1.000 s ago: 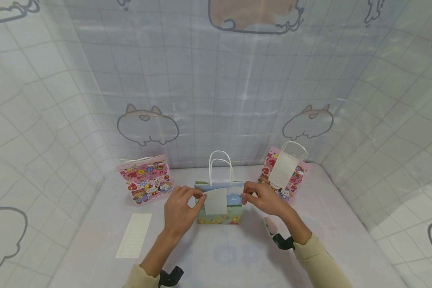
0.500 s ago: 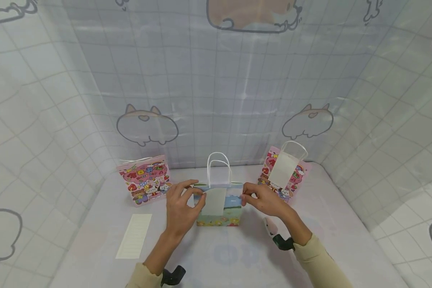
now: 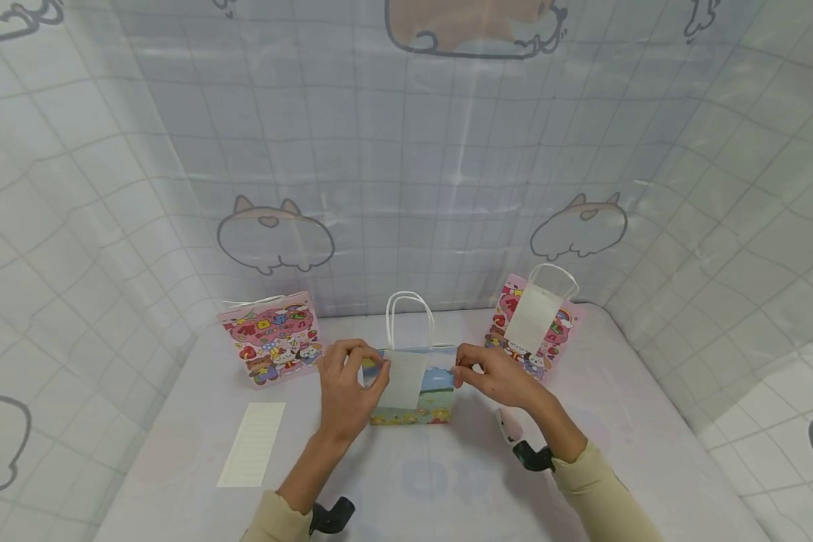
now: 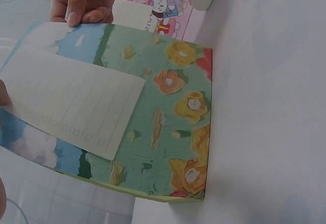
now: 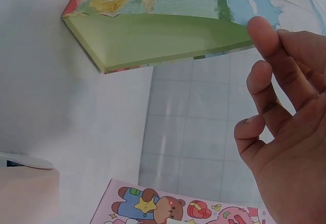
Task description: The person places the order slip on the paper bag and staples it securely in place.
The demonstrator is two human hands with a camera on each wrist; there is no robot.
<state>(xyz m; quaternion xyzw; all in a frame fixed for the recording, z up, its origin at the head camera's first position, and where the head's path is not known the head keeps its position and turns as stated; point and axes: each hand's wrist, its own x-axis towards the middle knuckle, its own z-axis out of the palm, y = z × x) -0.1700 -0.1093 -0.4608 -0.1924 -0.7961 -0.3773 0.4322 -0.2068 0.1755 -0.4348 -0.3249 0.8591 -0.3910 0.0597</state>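
A small paper gift bag (image 3: 440, 380) with a painted sky and flower meadow stands in the middle, its white twisted handles up. A lined note sheet (image 4: 76, 96) overlaps the bag's front, slightly tilted. My left hand (image 3: 348, 395) pinches the sheet's upper left corner between thumb and index finger. On the other side, my right hand (image 3: 494, 373) holds the bag's upper right edge between thumb and fingertips. The right wrist view shows the bag's green side panel (image 5: 158, 38) just beside the right fingers (image 5: 265, 35).
A pink cartoon gift bag (image 3: 274, 339) stands at the back left. Another pink bag (image 3: 562, 342) at the back right has a pale sheet (image 3: 534, 320) on its front. A lined sheet (image 3: 252, 444) lies front left. A pink-and-white stapler (image 3: 510, 425) lies below my right hand.
My left hand has shifted slightly right, and the sheet it pinches now leans more. The bag's top and handles have moved a little down and left. The right hand has stayed in place.
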